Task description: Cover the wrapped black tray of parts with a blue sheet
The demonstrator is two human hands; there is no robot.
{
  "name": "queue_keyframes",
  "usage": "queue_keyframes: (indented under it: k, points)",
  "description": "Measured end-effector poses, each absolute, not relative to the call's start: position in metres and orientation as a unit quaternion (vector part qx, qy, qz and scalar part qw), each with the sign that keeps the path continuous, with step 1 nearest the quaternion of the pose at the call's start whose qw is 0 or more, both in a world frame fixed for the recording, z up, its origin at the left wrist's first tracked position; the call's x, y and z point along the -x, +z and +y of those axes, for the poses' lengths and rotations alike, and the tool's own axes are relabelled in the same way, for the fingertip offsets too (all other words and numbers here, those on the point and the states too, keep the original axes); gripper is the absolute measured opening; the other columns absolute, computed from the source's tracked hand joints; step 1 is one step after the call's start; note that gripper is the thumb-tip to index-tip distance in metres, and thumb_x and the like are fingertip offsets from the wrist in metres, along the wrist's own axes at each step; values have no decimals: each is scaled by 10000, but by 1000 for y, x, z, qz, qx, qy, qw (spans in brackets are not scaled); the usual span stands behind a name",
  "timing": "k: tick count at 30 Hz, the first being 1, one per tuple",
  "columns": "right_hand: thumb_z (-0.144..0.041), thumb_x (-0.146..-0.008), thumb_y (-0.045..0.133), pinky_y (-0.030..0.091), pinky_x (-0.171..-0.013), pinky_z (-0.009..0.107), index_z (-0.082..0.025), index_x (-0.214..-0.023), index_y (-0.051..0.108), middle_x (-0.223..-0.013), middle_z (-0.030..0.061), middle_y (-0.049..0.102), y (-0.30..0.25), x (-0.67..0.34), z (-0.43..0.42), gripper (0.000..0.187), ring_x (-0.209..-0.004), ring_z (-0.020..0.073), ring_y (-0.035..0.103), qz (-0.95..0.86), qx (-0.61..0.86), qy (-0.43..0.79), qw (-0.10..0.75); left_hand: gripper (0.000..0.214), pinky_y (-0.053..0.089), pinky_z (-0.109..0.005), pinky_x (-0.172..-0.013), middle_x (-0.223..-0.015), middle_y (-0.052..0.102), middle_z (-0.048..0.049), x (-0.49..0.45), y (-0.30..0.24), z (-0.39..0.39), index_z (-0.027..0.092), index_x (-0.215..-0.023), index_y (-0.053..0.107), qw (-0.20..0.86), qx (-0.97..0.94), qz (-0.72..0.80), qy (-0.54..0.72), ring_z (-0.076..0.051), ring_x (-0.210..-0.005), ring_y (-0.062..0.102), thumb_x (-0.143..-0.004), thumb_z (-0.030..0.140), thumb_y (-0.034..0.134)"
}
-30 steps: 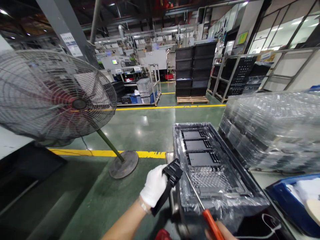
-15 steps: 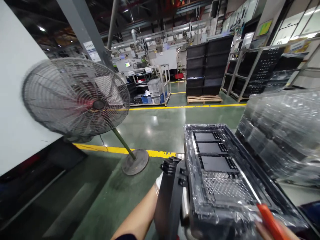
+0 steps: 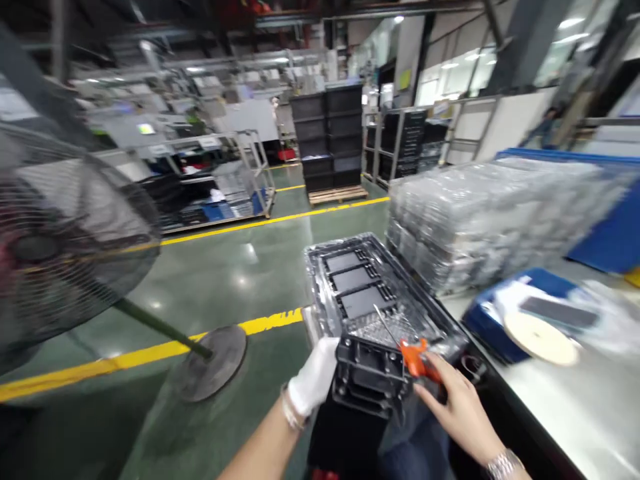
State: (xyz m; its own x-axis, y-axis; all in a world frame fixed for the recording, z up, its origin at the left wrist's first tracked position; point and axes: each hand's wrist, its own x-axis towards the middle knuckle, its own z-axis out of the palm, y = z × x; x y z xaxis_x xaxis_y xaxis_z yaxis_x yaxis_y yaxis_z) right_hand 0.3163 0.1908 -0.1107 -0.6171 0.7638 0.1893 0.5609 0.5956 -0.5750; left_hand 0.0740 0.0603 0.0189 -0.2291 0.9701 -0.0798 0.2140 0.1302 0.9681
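Observation:
My left hand (image 3: pixel 316 377), in a white glove, grips the left side of a black plastic part (image 3: pixel 370 373) with ribs and recesses. The fingers behind the part are hidden. My bare right hand (image 3: pixel 457 400) holds an orange air blow gun (image 3: pixel 414 357) with a long thin metal nozzle, beside the part's right edge. The nozzle points forward and left over a black tray (image 3: pixel 435 303) lined with clear plastic. Three flat black pieces (image 3: pixel 357 300) lie in the tray, with bubble wrap (image 3: pixel 380 327) in front of them.
A pedestal fan (image 3: pixel 37 250) stands at the left, its round base (image 3: pixel 210 363) on the green floor. Plastic-wrapped stacks (image 3: pixel 475 220) stand at the right. Nearer are a blue bin (image 3: pixel 480 327) and a pale round disc (image 3: pixel 541 338). Black crates (image 3: pixel 327 137) sit on a pallet ahead.
The view has swung right, so the fan and tray sit farther left. The black part has turned from edge-on to show its ribbed face, and the blow gun is now close beside it.

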Motion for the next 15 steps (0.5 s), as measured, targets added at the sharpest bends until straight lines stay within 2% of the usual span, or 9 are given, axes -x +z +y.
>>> queue_keyframes:
  k: [2,4,5,8,10,12,15]
  points:
    - [-469,-905,429,422,-978,388,-186,-970,640,-1139,104,635,-71,-335,177,358,-1065,227,575,-813,421,326,235,347,472,-303,-719,-754,684,-63,-90,21,63,141,-795,706,389,-544,612,421,-202,-743,607,-869,412,501]
    - [-477,-923,403,461,-827,317,-190,-756,603,-930,79,645,-35,-355,163,388,-868,187,586,-756,455,396,255,269,457,-300,-782,-853,704,-63,-107,21,67,169,-897,716,323,-640,598,358,-205,-811,623,-866,352,520]
    - [-493,-917,413,458,-750,293,-190,-732,578,-850,61,620,-19,-365,155,392,-786,169,562,-732,466,424,259,264,452,-300,-801,-892,708,-61,-115,21,69,187,-949,709,282,-683,590,325,-203,-835,630,-880,335,502]
    - [-514,-886,461,408,-613,252,-189,-819,568,-727,2,520,9,-390,132,349,-657,132,464,-680,483,498,235,278,444,-297,-816,-948,709,-41,-143,21,78,228,-1020,676,191,-767,560,250,-192,-870,641,-921,335,439]
    - [-489,-868,495,362,-569,241,-189,-856,563,-661,-34,439,16,-403,121,308,-613,117,400,-662,492,524,213,279,437,-300,-782,-909,704,-23,-164,24,82,238,-990,659,169,-803,535,203,-191,-848,639,-937,359,414]
    - [-453,-853,515,307,-531,238,-186,-778,530,-607,-56,356,16,-415,113,278,-577,105,334,-655,503,523,208,312,421,-301,-709,-810,682,-18,-185,29,86,226,-900,646,151,-835,510,145,-191,-774,629,-951,371,375]
    - [-422,-883,465,310,-542,241,-180,-702,498,-617,-41,406,12,-439,103,305,-586,104,361,-655,507,506,241,364,406,-298,-664,-729,650,-25,-214,29,95,206,-836,640,159,-858,476,106,-185,-709,610,-957,387,348]
